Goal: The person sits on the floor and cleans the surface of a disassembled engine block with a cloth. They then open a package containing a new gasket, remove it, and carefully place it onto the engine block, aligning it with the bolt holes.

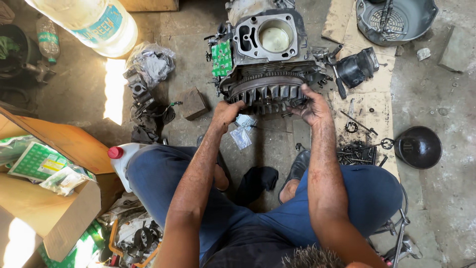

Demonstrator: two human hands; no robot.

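- A cardboard box (59,198) stood open at your far left, with green-and-white packets (37,161) lying in it.
- A large clear plastic bottle (94,22) with a teal label lay at the top left, beside a patch of sunlight on the concrete floor (89,94).
- A white jug with a red cap (119,159) sat just beside your left knee.
- A heap of dark engine parts and a crumpled plastic bag (148,64) lay left of the engine; a small block (194,103) sat between heap and engine.
- Your left hand (227,113) gripped the lower left edge of the finned flywheel (265,89), fingers curled over the rim.
- The flywheel sat on the near face of the small engine block (263,44), which rested on the floor ahead of your knees, its open cylinder bore (275,38) facing up.
- A small clear plastic packet (241,136) lay on the floor just under your left hand.
- Your right hand (311,105) held the flywheel's lower right edge, fingers spread along the rim.
- A black housing part (358,67) and a screwdriver (338,82) lay on cardboard sheeting (362,114) right of the engine.
- Loose bolts (356,153) and a spanner (351,116) lay near your right forearm.
- A grey fan cover (396,20) sat top right; a round black cup-shaped part (419,146) lay at the right.
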